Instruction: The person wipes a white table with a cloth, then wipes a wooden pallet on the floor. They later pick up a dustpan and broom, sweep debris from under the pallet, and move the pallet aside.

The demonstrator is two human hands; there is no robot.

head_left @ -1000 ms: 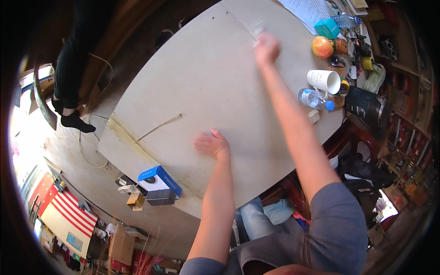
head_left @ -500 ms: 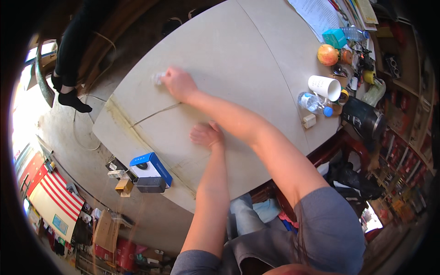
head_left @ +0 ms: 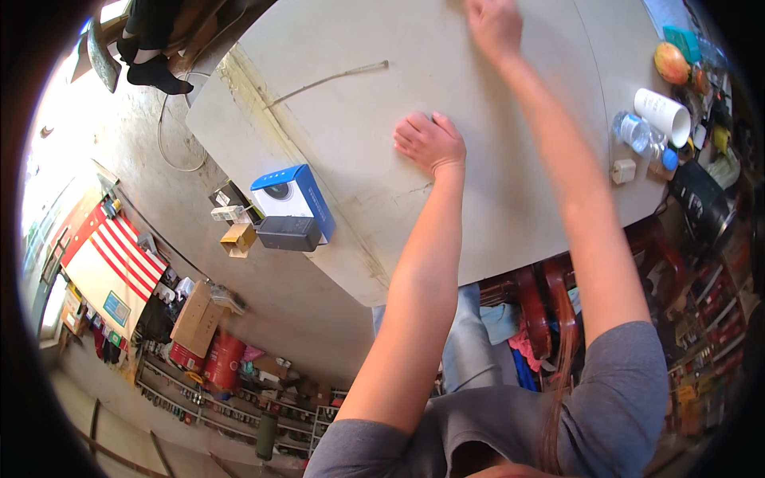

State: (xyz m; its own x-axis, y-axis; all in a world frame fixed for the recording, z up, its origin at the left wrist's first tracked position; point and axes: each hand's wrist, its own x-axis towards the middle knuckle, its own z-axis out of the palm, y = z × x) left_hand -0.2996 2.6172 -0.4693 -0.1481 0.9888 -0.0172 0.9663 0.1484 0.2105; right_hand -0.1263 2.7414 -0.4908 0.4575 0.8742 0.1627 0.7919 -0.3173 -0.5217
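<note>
My left hand (head_left: 430,143) rests on the pale tabletop (head_left: 358,151), palm down, fingers loosely bent and nothing visible in it. Farther off and to the right, my right hand (head_left: 496,32) is at the picture's upper edge with its fingers curled down toward the table. Its fingertips are partly cut off, so whatever is under them is hidden. Left of both hands, a thin grey line (head_left: 331,80), like a cord or strip, runs across the tabletop toward its yellowed seam (head_left: 263,99).
At the left table edge are a blue-and-white box (head_left: 307,195), a dark grey case (head_left: 288,233) and a small open carton (head_left: 237,239). On the right are a white mug (head_left: 660,111), a plastic bottle (head_left: 633,131), a white adapter (head_left: 623,170) and a round fruit (head_left: 672,64). Another person's socked foot (head_left: 159,76) shows upper left.
My right hand has moved far to the right across the table; the white wad seen under its fingers is out of sight now. The view has shifted, and my left hand stays on the table.
</note>
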